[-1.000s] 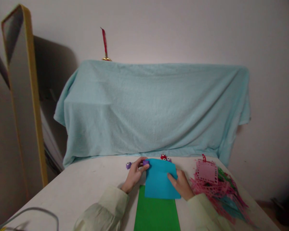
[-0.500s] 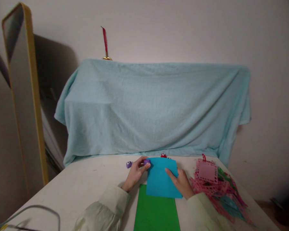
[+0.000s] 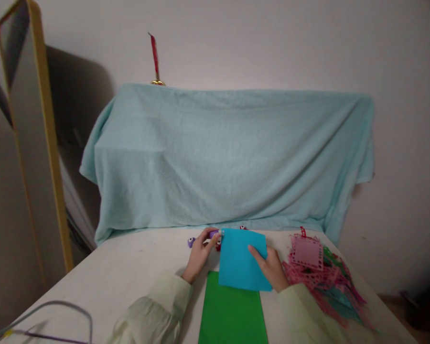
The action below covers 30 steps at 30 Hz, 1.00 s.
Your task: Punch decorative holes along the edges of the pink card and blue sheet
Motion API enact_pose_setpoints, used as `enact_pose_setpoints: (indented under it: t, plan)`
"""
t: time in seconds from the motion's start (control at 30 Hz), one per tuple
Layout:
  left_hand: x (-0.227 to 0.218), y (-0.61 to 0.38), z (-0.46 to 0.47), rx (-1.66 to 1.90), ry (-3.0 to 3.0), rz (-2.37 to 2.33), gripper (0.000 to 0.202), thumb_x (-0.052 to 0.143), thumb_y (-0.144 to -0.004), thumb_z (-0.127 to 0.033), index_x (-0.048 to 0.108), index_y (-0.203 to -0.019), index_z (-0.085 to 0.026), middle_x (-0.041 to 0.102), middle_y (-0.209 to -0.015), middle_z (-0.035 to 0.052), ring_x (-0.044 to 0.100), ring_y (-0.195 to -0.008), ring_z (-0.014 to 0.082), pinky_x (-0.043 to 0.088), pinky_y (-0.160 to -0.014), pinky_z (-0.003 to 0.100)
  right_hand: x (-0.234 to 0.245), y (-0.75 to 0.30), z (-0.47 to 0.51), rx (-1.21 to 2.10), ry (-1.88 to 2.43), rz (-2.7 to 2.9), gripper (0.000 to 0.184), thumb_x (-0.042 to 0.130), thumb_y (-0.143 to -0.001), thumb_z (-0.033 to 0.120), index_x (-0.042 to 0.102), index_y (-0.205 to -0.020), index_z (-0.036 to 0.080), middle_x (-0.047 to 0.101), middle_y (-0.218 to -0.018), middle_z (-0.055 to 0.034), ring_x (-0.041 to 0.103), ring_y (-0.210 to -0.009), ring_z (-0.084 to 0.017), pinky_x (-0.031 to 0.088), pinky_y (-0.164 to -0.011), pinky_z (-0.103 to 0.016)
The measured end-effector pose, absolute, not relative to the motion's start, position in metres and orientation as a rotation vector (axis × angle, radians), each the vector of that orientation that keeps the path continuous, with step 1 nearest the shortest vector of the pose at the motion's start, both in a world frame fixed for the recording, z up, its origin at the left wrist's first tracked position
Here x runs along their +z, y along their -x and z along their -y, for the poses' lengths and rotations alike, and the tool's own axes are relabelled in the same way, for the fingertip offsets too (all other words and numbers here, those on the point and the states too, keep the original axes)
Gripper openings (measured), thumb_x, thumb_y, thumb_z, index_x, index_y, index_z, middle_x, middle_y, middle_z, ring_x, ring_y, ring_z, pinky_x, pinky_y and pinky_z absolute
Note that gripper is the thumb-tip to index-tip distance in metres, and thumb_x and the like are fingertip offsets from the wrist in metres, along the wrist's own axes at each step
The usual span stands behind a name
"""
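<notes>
My left hand [image 3: 199,254] is closed around a small purple punch [image 3: 214,234] at the top left corner of a blue paper sheet [image 3: 242,260]. My right hand [image 3: 271,268] grips the right side of that blue sheet, fingers on top. The sheet is lifted slightly over the far end of a green sheet [image 3: 231,315] that lies flat on the white table [image 3: 129,267]. Another small purple punch [image 3: 190,242] sits just left of my left hand. A red punch [image 3: 242,228] peeks out behind the blue sheet.
A heap of punched pink, green and blue paper scraps [image 3: 322,277] lies at the table's right. A light blue cloth [image 3: 229,157] drapes something behind the table. A yellow-framed mirror [image 3: 39,134] leans at left. A cable [image 3: 57,315] loops at the near left corner.
The blue sheet has moved a little away from me and tilted up. My left hand with the purple punch has moved onto its top left corner.
</notes>
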<state>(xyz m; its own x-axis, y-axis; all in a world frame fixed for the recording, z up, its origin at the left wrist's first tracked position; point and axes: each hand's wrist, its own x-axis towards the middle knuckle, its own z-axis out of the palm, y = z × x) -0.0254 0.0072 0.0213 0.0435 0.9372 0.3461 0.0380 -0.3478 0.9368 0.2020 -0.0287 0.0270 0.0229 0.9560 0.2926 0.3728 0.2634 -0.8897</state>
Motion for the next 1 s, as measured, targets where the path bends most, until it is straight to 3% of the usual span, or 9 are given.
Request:
enact_pose_setpoints:
  t: [0.33, 0.5, 0.7, 0.87, 1.0]
  plan:
    - [0.026, 0.024, -0.003, 1.453, -1.452, -1.015, 0.034, 0.050, -0.083, -0.048, 0.061, -0.085, -0.016, 0.062, -0.078, 0.0039, 0.058, -0.072, 0.0163, 0.045, -0.068, 0.026, 0.028, -0.204, 0.028, 0.958, 1.298, 1.182, 0.031, 0.067, -0.067, 0.047, 0.068, -0.084, 0.022, 0.072, -0.085, -0.0032, 0.064, -0.082, -0.025, 0.049, -0.074, -0.033]
    - [0.025, 0.024, -0.004, 1.418, -1.293, -0.899, 0.040, 0.046, -0.082, -0.053, 0.058, -0.078, -0.015, 0.058, -0.066, 0.0023, 0.055, -0.058, 0.0133, 0.044, -0.055, 0.024, 0.022, -0.206, 0.024, 1.048, 1.295, 0.951, 0.039, 0.072, -0.061, 0.045, 0.066, -0.092, 0.022, 0.072, -0.089, -0.0023, 0.064, -0.086, -0.025, 0.050, -0.073, -0.033]
    - [0.017, 0.029, -0.017, 1.230, -0.916, -0.670, 0.049, 0.037, -0.081, -0.064, 0.051, -0.077, -0.017, 0.044, -0.050, -0.0043, 0.038, -0.033, 0.0084, 0.028, -0.029, 0.019, 0.020, -0.206, 0.023, 1.186, 1.287, 0.823, 0.045, 0.073, -0.060, 0.044, 0.063, -0.099, 0.024, 0.071, -0.092, -0.0024, 0.065, -0.086, -0.025, 0.051, -0.072, -0.035]
    - [0.014, 0.039, -0.020, 1.190, -0.758, -0.541, 0.035, 0.044, -0.082, -0.056, 0.048, -0.082, -0.020, 0.035, -0.046, -0.0088, 0.024, -0.030, 0.0054, 0.017, -0.025, 0.015, 0.015, -0.208, 0.022, 1.149, 1.293, 0.863, 0.045, 0.073, -0.060, 0.044, 0.063, -0.098, 0.023, 0.071, -0.092, -0.0017, 0.064, -0.087, -0.025, 0.050, -0.074, -0.034]
    - [0.016, 0.039, -0.018, 1.208, -0.788, -0.604, 0.040, 0.043, -0.080, -0.060, 0.047, -0.079, -0.020, 0.030, -0.044, -0.0099, 0.017, -0.029, 0.0051, 0.013, -0.026, 0.016, 0.017, -0.206, 0.023, 1.154, 1.281, 0.862, 0.048, 0.074, -0.058, 0.045, 0.063, -0.098, 0.020, 0.071, -0.089, -0.0030, 0.064, -0.084, -0.025, 0.050, -0.072, -0.034]
